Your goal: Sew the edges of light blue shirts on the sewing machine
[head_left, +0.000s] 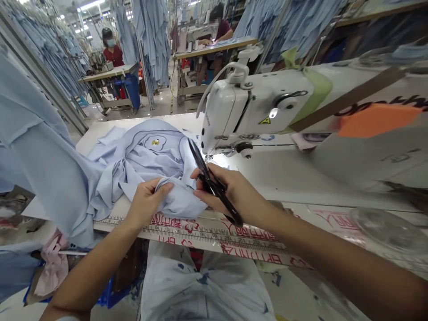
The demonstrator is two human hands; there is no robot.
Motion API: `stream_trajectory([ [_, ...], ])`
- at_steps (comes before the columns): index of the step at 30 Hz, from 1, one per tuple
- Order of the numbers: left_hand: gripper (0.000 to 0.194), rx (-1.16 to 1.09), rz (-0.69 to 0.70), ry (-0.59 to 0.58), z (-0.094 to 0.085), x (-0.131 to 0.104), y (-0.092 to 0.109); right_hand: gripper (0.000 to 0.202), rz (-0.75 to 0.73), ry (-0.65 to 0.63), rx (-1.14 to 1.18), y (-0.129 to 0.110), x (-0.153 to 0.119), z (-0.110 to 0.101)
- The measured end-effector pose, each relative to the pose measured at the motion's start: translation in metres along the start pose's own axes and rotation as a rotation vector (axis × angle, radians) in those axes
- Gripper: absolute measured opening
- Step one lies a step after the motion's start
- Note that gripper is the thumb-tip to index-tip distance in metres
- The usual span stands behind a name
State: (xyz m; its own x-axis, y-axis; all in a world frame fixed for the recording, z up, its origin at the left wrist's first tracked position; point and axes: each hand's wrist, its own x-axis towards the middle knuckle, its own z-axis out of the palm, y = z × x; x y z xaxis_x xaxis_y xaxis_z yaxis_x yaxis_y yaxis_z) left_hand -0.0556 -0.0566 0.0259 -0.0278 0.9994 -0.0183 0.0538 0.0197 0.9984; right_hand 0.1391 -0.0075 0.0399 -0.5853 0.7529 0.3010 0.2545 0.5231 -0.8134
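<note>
A light blue garment with a small yellow and white patch lies bunched on the sewing table, left of the machine's needle area. My left hand pinches a fold of this cloth near the table's front edge. Black scissors are in my right hand, their blades pointing up and left over the garment's right side. The fingers of my right hand curl around the handles, just right of the cloth.
A white sewing machine stands at the right. Measuring tape strips line the table's front edge. More blue cloth hangs at the left. Two people sit at tables behind. A blue crate holding cloth is low at the left.
</note>
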Motion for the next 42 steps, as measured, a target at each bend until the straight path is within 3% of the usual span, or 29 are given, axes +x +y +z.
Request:
stream_trajectory([
  [4,0.025,-0.044,0.014,-0.003,-0.004,0.0,-0.003,0.02,-0.089,-0.071,-0.167,0.003,-0.004,-0.01],
  [8,0.021,-0.012,0.098,-0.018,-0.002,-0.001,0.003,0.046,-0.263,-0.126,-0.569,0.004,-0.004,-0.021],
  [11,0.02,0.035,0.115,-0.02,-0.001,-0.002,0.006,0.055,-0.309,-0.157,-0.77,0.005,-0.003,-0.025],
  [21,0.021,0.193,0.107,-0.094,-0.001,0.0,0.016,0.052,-0.404,-0.158,-0.949,0.0,0.001,-0.027],
  [25,0.022,0.111,0.02,-0.152,0.0,-0.002,0.014,0.029,-0.479,-0.14,-1.04,-0.001,-0.001,-0.034],
  [29,0.021,0.097,0.003,-0.183,-0.008,0.001,0.011,0.03,-0.344,-0.108,-1.008,0.015,-0.009,-0.049],
  [32,0.014,0.139,0.051,-0.183,-0.02,0.031,0.023,0.046,-0.185,-0.093,-0.941,0.036,-0.02,-0.057],
  [35,0.01,0.195,0.102,-0.136,-0.023,0.096,0.048,0.05,-0.234,-0.164,-0.878,0.045,-0.026,-0.047],
  [37,0.032,0.321,0.143,-0.087,-0.013,0.147,0.062,0.051,-0.298,-0.26,-0.823,0.038,-0.025,-0.031],
  [40,0.016,0.349,0.181,-0.012,0.015,0.206,0.067,0.057,-0.291,-0.504,-0.734,0.02,-0.022,-0.004],
  [42,0.021,0.384,0.177,-0.042,0.032,0.225,0.059,0.064,-0.264,-0.576,-0.744,0.015,-0.021,0.007],
])
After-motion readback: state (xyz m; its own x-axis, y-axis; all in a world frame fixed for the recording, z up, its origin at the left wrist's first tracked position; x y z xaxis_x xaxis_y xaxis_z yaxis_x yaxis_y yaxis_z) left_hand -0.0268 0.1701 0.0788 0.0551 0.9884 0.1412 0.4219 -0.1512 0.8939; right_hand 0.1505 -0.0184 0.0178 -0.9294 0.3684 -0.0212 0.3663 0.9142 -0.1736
